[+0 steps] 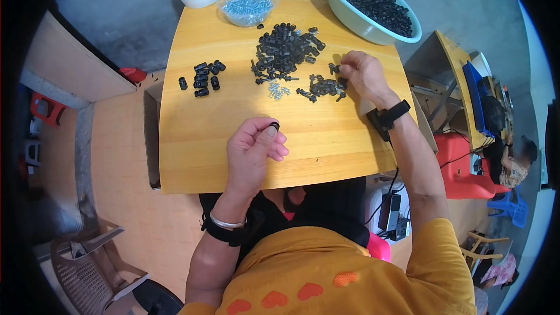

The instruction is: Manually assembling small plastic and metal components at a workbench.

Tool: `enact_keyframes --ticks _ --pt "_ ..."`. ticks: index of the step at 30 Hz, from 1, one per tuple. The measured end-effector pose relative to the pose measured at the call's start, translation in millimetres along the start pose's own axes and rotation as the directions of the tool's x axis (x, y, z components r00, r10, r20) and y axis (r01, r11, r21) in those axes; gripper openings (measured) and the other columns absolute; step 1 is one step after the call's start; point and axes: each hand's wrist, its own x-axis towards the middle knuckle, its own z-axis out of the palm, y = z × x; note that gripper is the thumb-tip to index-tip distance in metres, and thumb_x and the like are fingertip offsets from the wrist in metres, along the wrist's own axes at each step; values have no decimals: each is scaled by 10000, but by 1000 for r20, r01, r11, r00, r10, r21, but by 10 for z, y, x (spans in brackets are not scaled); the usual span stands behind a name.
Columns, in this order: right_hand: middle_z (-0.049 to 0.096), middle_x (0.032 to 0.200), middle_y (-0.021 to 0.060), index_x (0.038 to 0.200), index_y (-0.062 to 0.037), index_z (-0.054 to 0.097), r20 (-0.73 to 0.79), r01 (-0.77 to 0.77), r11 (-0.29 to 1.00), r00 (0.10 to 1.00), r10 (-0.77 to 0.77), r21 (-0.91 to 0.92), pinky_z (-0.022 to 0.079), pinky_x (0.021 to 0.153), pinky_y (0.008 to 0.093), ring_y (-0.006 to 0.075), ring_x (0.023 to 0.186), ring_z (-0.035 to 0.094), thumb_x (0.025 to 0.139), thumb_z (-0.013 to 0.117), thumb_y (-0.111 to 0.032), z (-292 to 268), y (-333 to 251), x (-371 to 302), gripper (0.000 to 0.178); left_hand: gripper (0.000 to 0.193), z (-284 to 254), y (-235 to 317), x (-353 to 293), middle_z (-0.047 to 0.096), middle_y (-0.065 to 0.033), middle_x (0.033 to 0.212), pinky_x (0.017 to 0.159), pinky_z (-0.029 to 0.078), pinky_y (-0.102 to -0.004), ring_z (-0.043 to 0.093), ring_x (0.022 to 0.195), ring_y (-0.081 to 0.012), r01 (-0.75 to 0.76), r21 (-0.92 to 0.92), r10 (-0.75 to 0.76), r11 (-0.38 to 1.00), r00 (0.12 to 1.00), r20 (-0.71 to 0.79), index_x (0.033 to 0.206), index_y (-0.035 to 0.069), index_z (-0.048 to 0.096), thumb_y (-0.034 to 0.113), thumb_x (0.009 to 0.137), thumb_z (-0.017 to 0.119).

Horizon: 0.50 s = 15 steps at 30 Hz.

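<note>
Shirt (326, 256) nearest, left fingers (262, 138) hide black part's (275, 125) axis.

A red plastic stool (50, 105) stands at far left, a perforated-back chair (74, 273) at lower left. On the right, a blue tray (475, 94) rests on a wooden side table (452, 52); a blue plastic stool (517, 206) stands near a person (514, 173).

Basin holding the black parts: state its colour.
The basin is pale turquoise, seen best in the head view.
</note>
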Motion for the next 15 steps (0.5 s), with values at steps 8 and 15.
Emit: enact_keyframes --ticks 8,15 --pt "565 713 98 722 -65 614 -18 287 958 958 -287 0 412 671 376 286 746 514 701 583 -82 18 -292 -18 40 167 -8 17 11 608 -103 769 528 475 -216 592 595 -132 5 1 -5 1000 1000 17 979 -12 536 120 882 506" --pt "576 718 96 713 -70 626 63 212 976 976 -209 -55 376 725 397 286 784 519 706 588 -107 107 -398 8 53 167 -14 20 11 604 -100 775 531 477 -218 589 600 -130 0 -14 0 1000 999 37 976 -12 535 121 879 507"
